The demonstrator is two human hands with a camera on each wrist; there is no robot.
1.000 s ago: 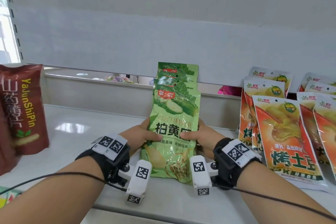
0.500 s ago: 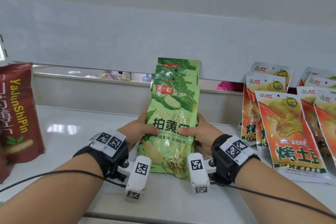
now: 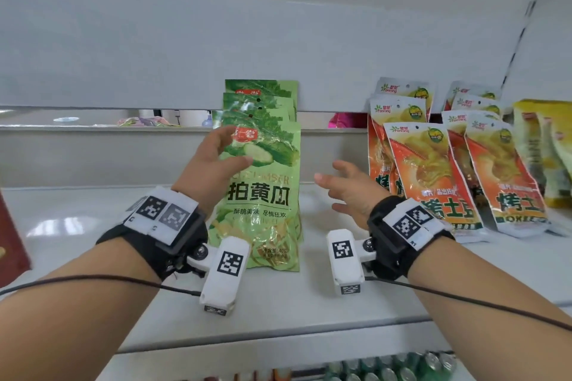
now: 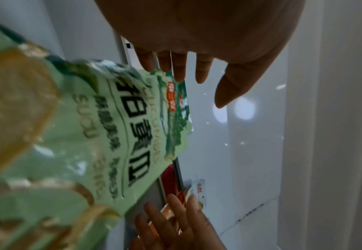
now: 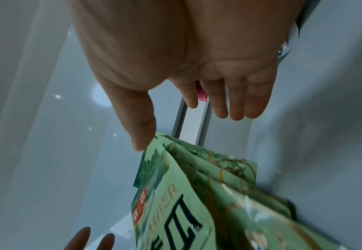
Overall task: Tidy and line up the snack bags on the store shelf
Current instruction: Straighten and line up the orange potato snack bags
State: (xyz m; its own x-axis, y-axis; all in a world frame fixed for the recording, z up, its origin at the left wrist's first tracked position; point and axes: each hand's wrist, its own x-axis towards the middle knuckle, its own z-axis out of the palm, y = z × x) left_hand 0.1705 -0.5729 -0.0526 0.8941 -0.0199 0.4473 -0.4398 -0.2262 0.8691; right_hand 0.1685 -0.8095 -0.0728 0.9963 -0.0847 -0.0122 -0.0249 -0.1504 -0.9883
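A stack of green cucumber snack bags (image 3: 263, 195) stands leaning against the back of the white shelf (image 3: 93, 226), centre of the head view. My left hand (image 3: 221, 148) is open, with straight fingers at the front bag's upper left edge. My right hand (image 3: 343, 187) is open with spread fingers, just right of the stack and clear of it. The left wrist view shows the left hand (image 4: 197, 72) open beside the bags (image 4: 111, 135). In the right wrist view the right hand (image 5: 197, 110) is open, its thumb near the top corner of the bags (image 5: 197, 203).
Two rows of orange snack bags (image 3: 433, 176) lean at the right, with yellow bags (image 3: 551, 148) beyond them. A dark red bag (image 3: 12, 241) shows at the far left edge. Green cans (image 3: 387, 368) sit on the shelf below.
Both hands have let go of the green stack's sides. The left hand rose to the front bag's upper left; the right hand opened and drew away to the right.
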